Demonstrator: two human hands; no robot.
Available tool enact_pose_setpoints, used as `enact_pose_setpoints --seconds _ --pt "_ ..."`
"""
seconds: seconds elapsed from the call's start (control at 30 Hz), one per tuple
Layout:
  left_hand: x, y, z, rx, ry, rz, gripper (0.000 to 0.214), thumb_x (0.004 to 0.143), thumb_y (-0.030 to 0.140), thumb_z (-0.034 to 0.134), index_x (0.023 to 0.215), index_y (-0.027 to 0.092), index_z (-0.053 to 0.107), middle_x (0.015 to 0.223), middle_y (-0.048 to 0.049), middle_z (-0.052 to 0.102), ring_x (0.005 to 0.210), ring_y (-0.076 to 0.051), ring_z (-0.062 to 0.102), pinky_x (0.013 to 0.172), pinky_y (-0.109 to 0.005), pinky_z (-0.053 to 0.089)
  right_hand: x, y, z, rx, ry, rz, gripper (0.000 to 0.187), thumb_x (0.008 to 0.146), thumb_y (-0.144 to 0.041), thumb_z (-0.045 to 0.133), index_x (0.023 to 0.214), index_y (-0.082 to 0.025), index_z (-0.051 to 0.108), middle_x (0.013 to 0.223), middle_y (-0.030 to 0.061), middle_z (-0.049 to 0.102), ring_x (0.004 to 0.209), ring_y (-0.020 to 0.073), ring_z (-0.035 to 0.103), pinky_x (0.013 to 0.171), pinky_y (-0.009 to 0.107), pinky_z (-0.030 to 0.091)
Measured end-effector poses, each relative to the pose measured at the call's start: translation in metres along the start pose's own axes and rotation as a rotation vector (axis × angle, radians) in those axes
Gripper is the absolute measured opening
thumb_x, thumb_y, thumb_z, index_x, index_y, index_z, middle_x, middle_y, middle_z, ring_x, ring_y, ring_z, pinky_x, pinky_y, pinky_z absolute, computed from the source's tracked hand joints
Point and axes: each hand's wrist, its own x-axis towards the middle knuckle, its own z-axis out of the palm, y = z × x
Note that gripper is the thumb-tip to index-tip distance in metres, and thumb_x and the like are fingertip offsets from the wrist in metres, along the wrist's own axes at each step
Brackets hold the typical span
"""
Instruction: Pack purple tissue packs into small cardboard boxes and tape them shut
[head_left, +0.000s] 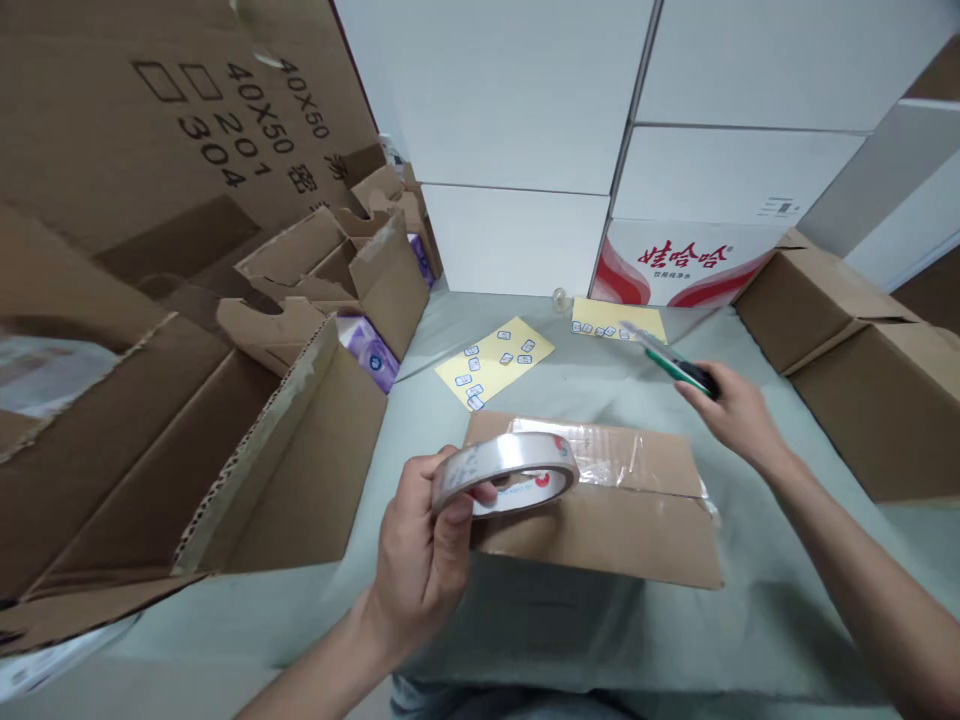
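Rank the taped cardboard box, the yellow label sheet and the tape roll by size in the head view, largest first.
Largest: taped cardboard box. Yellow label sheet and tape roll look alike; the roll is nearer the camera, so I can't rank them.

On my bench [795, 610], a flat cardboard box [600, 540] lies front and centre, with two label sheets [495, 360] behind it. To its left stands an open carton [300, 460] with wrapped packs [367, 350] inside; to its right sit closed cartons [862, 370]. Stacked white boxes [517, 100] rise behind everything.
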Motion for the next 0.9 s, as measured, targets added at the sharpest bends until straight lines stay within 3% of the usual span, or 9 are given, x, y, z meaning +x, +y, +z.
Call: enact_pose_setpoints --seconds 0.07,0.13,0.2,0.3,0.43,0.63,0.7,0.8,0.9 --pt "0.0 0.001 0.004 0.019 0.049 -0.013 0.028 0.101 0.042 0.04 0.093 0.019 0.056 0.075 -0.0038 0.069 0.066 -0.017 0.068 0.059 -0.025 0.053 -0.037 -0.016 -0.039 0.083 0.066 -0.118 0.037 0.091 -0.052 0.055 0.112 -0.022 0.062 0.098 0.0079 0.071 0.08 0.0253 0.067 0.068 0.036 0.053" --pt "-0.001 0.0 0.008 0.015 0.105 -0.008 0.029 0.101 0.043 0.04 0.091 0.02 0.055 0.073 -0.0029 0.069 0.066 -0.017 0.068 0.061 -0.026 0.054 -0.078 -0.035 -0.068 0.135 0.06 -0.286 0.034 0.091 -0.05 0.057 0.115 -0.027 0.061 0.101 0.006 0.071 0.081 0.0245 0.069 0.065 0.034 0.054" --pt "-0.003 -0.001 0.011 -0.003 0.142 -0.007 0.031 0.101 0.044 0.04 0.09 0.019 0.055 0.074 -0.003 0.068 0.071 -0.018 0.069 0.064 -0.027 0.054 -0.111 -0.054 -0.081 0.15 0.02 -0.362 0.031 0.094 -0.044 0.055 0.12 -0.028 0.059 0.098 0.0054 0.071 0.076 0.0212 0.07 0.058 0.03 0.054" --pt "-0.005 -0.001 0.013 -0.057 0.134 -0.029 0.032 0.102 0.045 0.04 0.091 0.018 0.055 0.078 -0.0034 0.067 0.075 -0.018 0.069 0.067 -0.027 0.054 -0.132 -0.077 -0.078 0.159 -0.038 -0.407 0.028 0.097 -0.036 0.051 0.122 -0.026 0.056 0.088 0.0046 0.068 0.063 0.0165 0.068 0.051 0.026 0.053" --pt "-0.007 0.0 0.014 -0.139 0.122 -0.048 0.031 0.102 0.044 0.04 0.091 0.018 0.052 0.079 -0.0027 0.066 0.082 -0.017 0.07 0.072 -0.027 0.053 -0.131 -0.091 -0.066 0.134 -0.019 -0.481 0.025 0.098 -0.032 0.05 0.12 -0.022 0.055 0.078 0.0038 0.063 0.055 0.0159 0.065 0.043 0.026 0.05" --pt "-0.008 0.007 0.02 -0.279 0.152 -0.116 0.027 0.102 0.043 0.041 0.091 0.02 0.048 0.086 -0.004 0.068 0.087 -0.019 0.07 0.077 -0.031 0.054 -0.15 -0.096 -0.062 0.105 -0.03 -0.524 0.033 0.098 -0.03 0.047 0.128 -0.02 0.053 0.082 0.0067 0.066 0.049 0.0163 0.064 0.04 0.028 0.05" --pt "-0.001 0.009 0.02 -0.357 0.191 -0.144 0.029 0.101 0.046 0.042 0.089 0.02 0.048 0.081 -0.0028 0.066 0.084 -0.019 0.07 0.078 -0.032 0.055 -0.152 -0.099 -0.065 0.135 -0.035 -0.549 0.033 0.097 -0.032 0.048 0.129 -0.022 0.052 0.087 0.0085 0.069 0.057 0.0188 0.068 0.044 0.028 0.053" --pt "0.016 0.003 0.009 -0.54 0.332 -0.25 0.036 0.096 0.055 0.048 0.085 0.021 0.046 0.067 0.0024 0.058 0.076 -0.019 0.069 0.073 -0.032 0.056 -0.133 -0.091 -0.073 0.135 0.06 -0.509 0.031 0.096 -0.038 0.05 0.125 -0.028 0.055 0.093 0.0082 0.07 0.069 0.0219 0.069 0.055 0.031 0.055" --pt "0.029 -0.021 -0.011 -0.542 0.412 -0.488 0.045 0.087 0.066 0.049 0.084 0.022 0.045 0.063 0.0039 0.053 0.063 -0.016 0.064 0.053 -0.026 0.053 -0.087 -0.057 -0.065 0.029 0.256 -0.269 0.028 0.093 -0.043 0.057 0.115 -0.026 0.062 0.095 0.0093 0.068 0.078 0.0236 0.065 0.065 0.034 0.051"
